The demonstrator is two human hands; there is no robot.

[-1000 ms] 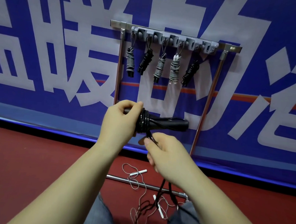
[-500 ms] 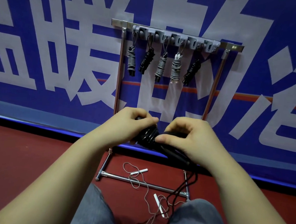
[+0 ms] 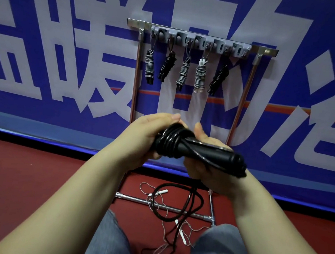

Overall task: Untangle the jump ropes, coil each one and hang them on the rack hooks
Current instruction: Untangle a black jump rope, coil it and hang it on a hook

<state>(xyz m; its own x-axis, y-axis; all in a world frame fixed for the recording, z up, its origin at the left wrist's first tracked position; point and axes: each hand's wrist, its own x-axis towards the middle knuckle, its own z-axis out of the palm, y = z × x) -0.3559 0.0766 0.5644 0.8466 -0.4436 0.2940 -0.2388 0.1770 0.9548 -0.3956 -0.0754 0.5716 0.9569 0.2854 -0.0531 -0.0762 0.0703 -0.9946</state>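
Note:
My left hand (image 3: 143, 136) grips the wound end of a black jump rope (image 3: 183, 147), whose cord is coiled several times round its black handles. My right hand (image 3: 206, 164) lies palm up under the handles and holds the cord that runs over them. The loose black cord (image 3: 185, 207) hangs down from my right hand to the floor. A thin white jump rope (image 3: 159, 194) with white handles lies tangled on the floor below. The rack (image 3: 198, 39) stands ahead with several coiled ropes (image 3: 199, 76) hanging from its hooks.
The rack's metal base bar (image 3: 138, 200) lies on the red floor between my knees (image 3: 109, 242) and the blue banner wall (image 3: 66, 54). Its two upright poles (image 3: 136, 78) flank the hanging ropes. The hook at the rack's right end (image 3: 240, 50) carries nothing.
My right hand has turned palm up beneath the handles after passing over them, laying another turn of cord. The bundle has shifted slightly right, and more black cord now lies looped on the floor.

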